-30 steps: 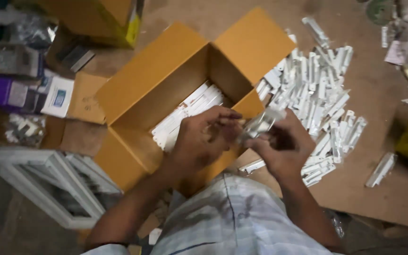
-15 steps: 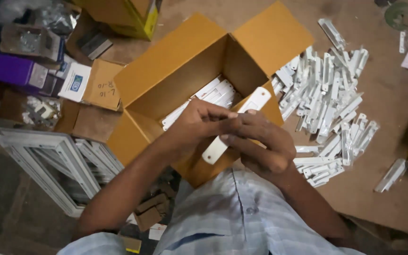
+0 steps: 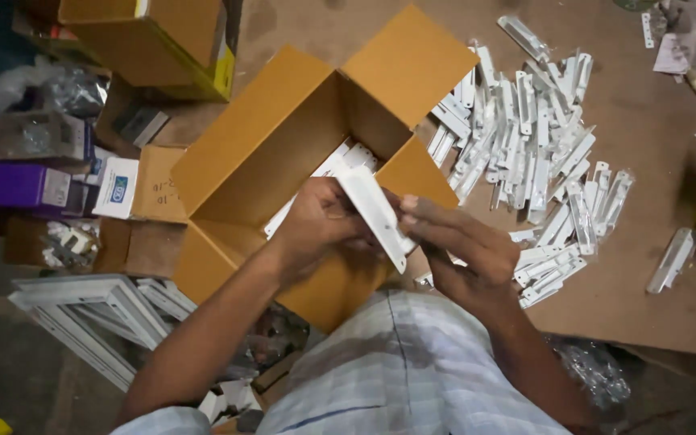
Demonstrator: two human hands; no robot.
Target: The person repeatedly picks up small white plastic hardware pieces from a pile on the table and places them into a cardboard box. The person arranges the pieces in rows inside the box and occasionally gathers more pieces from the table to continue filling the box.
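Both hands hold one long white flat metal piece point(image 3: 374, 211) over the near edge of an open cardboard box point(image 3: 259, 153). My left hand point(image 3: 320, 221) grips its upper part from the left. My right hand point(image 3: 453, 246) pinches its lower end from the right. Inside the box lie several more white pieces point(image 3: 340, 161), stacked flat. To the right of the box a heap of similar white pieces in clear wrappers point(image 3: 537, 153) is spread over a brown board point(image 3: 654, 266).
A second cardboard box point(image 3: 155, 40) stands at the top left. Small purple and white cartons point(image 3: 34, 185) and bagged hardware sit at the left. White window-frame sections point(image 3: 98, 310) lie at the lower left. One stray white piece point(image 3: 672, 259) rests at the right.
A second ago my hands worked on a clear-wrapped piece beside the box. Now they hold a bare white piece, turned more upright, above the box's near edge. The view has shifted slightly.
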